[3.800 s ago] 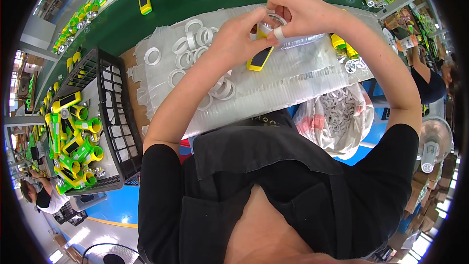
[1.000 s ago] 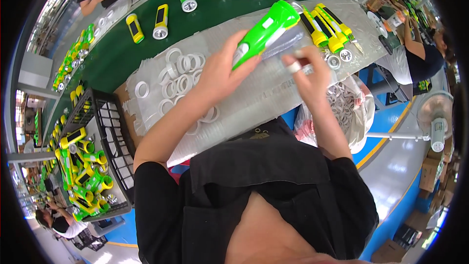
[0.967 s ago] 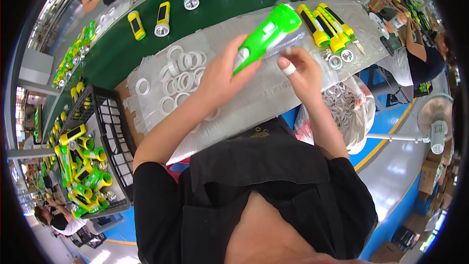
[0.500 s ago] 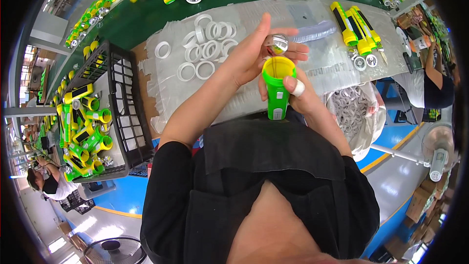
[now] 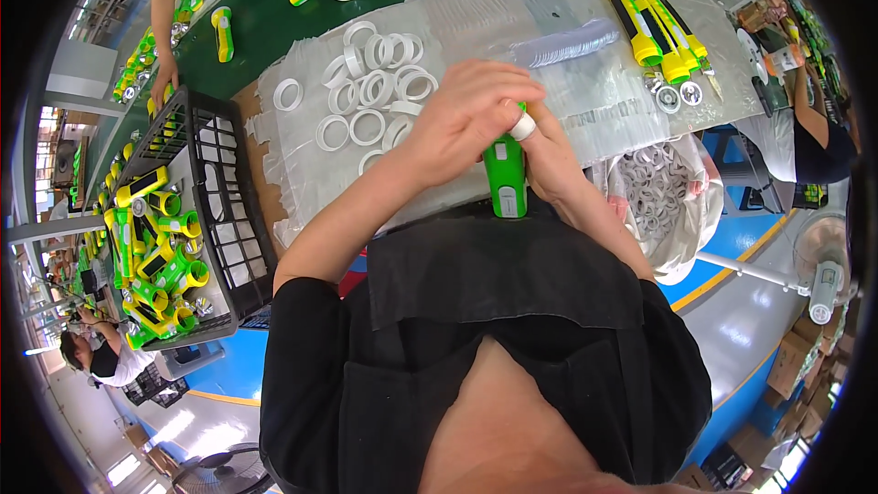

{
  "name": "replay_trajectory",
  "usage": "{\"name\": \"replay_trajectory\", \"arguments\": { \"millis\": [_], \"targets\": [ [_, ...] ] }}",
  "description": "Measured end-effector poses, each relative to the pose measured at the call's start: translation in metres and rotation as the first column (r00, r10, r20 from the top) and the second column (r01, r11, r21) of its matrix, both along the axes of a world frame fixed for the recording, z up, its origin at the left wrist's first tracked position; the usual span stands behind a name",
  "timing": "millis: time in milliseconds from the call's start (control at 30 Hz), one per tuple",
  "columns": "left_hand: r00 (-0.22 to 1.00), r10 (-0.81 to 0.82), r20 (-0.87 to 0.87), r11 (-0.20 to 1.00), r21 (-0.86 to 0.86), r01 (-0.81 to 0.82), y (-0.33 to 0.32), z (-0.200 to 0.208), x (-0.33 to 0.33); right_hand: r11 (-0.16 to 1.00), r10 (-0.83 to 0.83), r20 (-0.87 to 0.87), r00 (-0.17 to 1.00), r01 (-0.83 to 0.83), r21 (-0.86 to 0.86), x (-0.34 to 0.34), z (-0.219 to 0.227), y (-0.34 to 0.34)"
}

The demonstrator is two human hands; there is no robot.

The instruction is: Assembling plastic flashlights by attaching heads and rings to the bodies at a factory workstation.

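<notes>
A green flashlight body (image 5: 507, 181) stands nearly upright in front of my apron. My right hand (image 5: 551, 157) is wrapped around its side, with a white wrap on the thumb. Over its top end my left hand (image 5: 471, 117) is closed, with the fingers pressed together and lying across the right hand's fingers. Both hands hide the body's mouth and the silvery reflector. Several loose white rings (image 5: 368, 127) lie on the plastic-covered table (image 5: 439, 181), left of my left hand. Beyond my hands is a row of clear lens discs (image 5: 569, 42).
Yellow-green flashlights (image 5: 660, 39) and loose reflectors (image 5: 668, 99) lie at the right. A white bag (image 5: 690, 236) of rings hangs by the table's right edge. At left stands a black crate (image 5: 240, 206) of flashlight bodies (image 5: 155, 261). A co-worker's hand (image 5: 165, 76) reaches near it.
My left hand has moved from holding the reflector above the body to closing over the body's top. The reflector is now hidden. The co-worker's hand has come down toward the crate.
</notes>
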State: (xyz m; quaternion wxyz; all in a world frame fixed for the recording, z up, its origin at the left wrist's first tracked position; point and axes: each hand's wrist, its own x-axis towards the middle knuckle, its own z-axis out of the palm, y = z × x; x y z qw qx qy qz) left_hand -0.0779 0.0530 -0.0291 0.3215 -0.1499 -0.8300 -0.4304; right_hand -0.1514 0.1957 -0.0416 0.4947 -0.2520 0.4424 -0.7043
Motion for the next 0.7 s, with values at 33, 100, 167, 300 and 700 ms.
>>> {"name": "replay_trajectory", "arguments": {
  "millis": [33,100,167,300,700],
  "targets": [
    [1.0,-0.005,-0.012,1.0,0.003,0.005,0.004,-0.001,-0.003,0.996,-0.086,0.016,0.996,0.086,0.005,0.002,0.003,0.001],
    [1.0,-0.015,0.021,0.998,-0.058,0.016,0.005,0.003,-0.008,0.987,-0.157,0.037,0.987,0.158,-0.019,-0.004,0.0,0.005],
    [0.918,-0.099,0.384,0.916,0.395,-0.067,0.006,0.005,-0.02,0.978,-0.194,0.051,0.98,0.197,-0.07,-0.018,-0.006,0.012],
    [0.858,0.464,0.222,0.83,-0.447,-0.333,-0.043,-0.056,-0.065,0.951,-0.307,-0.04,0.951,0.305,-0.04,-0.032,-0.009,0.023],
    [0.97,0.03,0.242,0.998,-0.052,-0.018,-0.028,0.0,-0.045,0.966,-0.251,-0.069,0.966,0.245,-0.079,-0.036,-0.008,0.024]
  ]
}}
